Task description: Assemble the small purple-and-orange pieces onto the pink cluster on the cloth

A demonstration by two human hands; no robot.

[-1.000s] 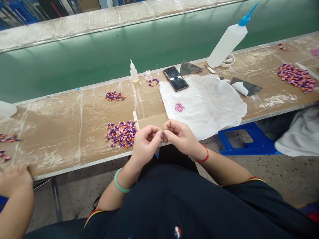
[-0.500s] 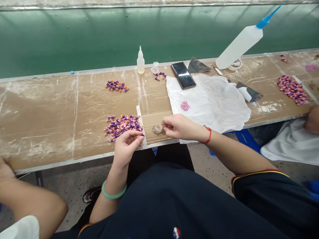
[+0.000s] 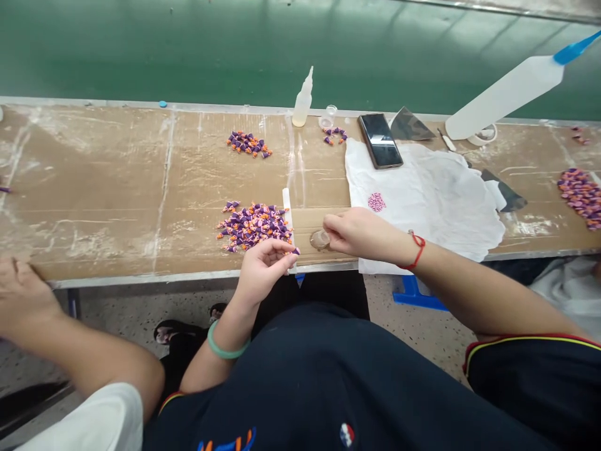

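My left hand point(image 3: 263, 266) is at the near table edge, its fingers pinched on a small purple piece, just below a pile of purple and orange pieces point(image 3: 253, 223). My right hand point(image 3: 359, 232) reaches left over the cardboard-covered table point(image 3: 117, 207), fingers pinched together beside a small clear round dish point(image 3: 320, 239) that it touches. A thin white strip point(image 3: 287, 210) lies between the pile and the dish. A small heap of pink beads point(image 3: 376, 202) sits on a white cloth point(image 3: 436, 200) just beyond my right hand.
Behind lie a smaller purple pile point(image 3: 248, 143), a small glue bottle point(image 3: 302, 100), a phone point(image 3: 380, 131) and a large squeeze bottle with a blue nozzle point(image 3: 507, 94). Another pile point(image 3: 580, 194) lies far right. Another person's hand point(image 3: 21, 294) rests at the left edge. A green conveyor belt point(image 3: 235, 50) runs behind.
My hands were together at the table edge; they have parted. The right moved to the clear dish, the left stays low by the pile. The view shifted right and the neighbour's arm came further in.
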